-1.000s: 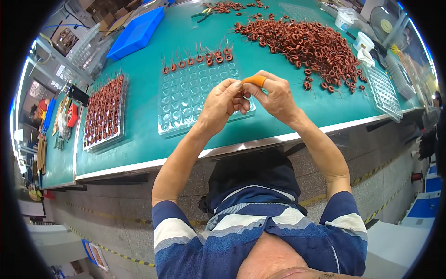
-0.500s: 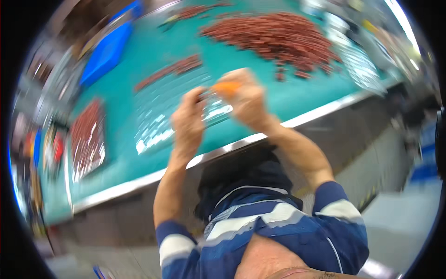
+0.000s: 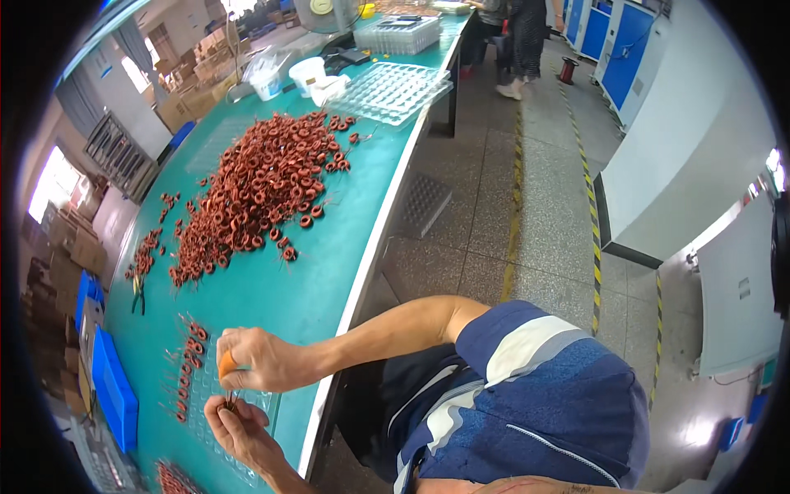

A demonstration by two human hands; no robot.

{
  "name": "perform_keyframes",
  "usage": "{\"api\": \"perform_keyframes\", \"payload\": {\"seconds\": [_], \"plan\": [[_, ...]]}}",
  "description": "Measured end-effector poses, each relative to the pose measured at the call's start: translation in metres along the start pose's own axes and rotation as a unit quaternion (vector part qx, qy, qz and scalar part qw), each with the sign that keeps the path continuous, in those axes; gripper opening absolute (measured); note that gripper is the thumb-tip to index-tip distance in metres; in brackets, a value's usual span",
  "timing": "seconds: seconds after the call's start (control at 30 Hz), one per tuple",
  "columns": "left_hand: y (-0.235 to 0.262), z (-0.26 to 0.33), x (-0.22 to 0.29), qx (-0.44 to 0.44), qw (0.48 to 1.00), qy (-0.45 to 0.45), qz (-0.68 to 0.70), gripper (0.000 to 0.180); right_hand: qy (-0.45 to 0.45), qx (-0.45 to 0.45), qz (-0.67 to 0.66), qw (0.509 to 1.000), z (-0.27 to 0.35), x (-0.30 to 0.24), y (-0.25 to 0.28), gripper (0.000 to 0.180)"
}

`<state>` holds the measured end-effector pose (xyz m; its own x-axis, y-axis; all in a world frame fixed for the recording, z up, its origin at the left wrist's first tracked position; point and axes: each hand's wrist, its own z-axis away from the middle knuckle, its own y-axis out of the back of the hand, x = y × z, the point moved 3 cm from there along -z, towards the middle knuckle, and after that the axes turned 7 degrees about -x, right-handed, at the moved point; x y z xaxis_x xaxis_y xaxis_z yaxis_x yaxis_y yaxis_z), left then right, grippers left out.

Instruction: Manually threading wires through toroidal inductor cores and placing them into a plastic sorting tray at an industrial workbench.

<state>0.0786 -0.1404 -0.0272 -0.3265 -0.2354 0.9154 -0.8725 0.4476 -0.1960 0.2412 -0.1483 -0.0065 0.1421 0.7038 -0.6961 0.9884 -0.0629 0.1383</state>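
My left hand (image 3: pixel 244 432) is closed in a pinch on a small dark coil (image 3: pixel 229 405) with thin wire leads pointing up. Just above it, my right hand (image 3: pixel 267 360) has its fingers curled together. An orange piece (image 3: pixel 226 365) shows at those fingers; whether it is worn or held I cannot tell. What the fingertips grip is hidden. Beside both hands a clear plastic tray (image 3: pixel 197 412) lies on the green table, with a row of red-brown ring coils (image 3: pixel 188 370) along its far-left side, their wires sticking out.
A large heap of red-brown ring coils (image 3: pixel 255 181) covers the table's middle. Pliers (image 3: pixel 138 296) lie left of it, near a blue bin (image 3: pixel 113 387). Another clear tray (image 3: pixel 391 90) and white tubs (image 3: pixel 307 76) stand farther back. The table's pale edge (image 3: pixel 362 272) runs beside my right arm.
The view has swung to the right, bringing the aisle and the far end of the table into sight. Both hands remain close together over the tray, still pinched.
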Motion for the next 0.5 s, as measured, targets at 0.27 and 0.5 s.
{"api": "perform_keyframes", "payload": {"seconds": [0.27,0.5], "plan": [[-0.002,-0.009,0.011,-0.001,0.985,0.022,-0.169,0.014,0.062,0.057,0.057,0.995,-0.004,0.003,-0.003,0.016],[-0.006,-0.003,0.010,-0.015,0.987,-0.030,-0.156,0.017,-0.173,-0.022,-0.178,0.969,-0.002,0.014,0.006,0.023]]}}
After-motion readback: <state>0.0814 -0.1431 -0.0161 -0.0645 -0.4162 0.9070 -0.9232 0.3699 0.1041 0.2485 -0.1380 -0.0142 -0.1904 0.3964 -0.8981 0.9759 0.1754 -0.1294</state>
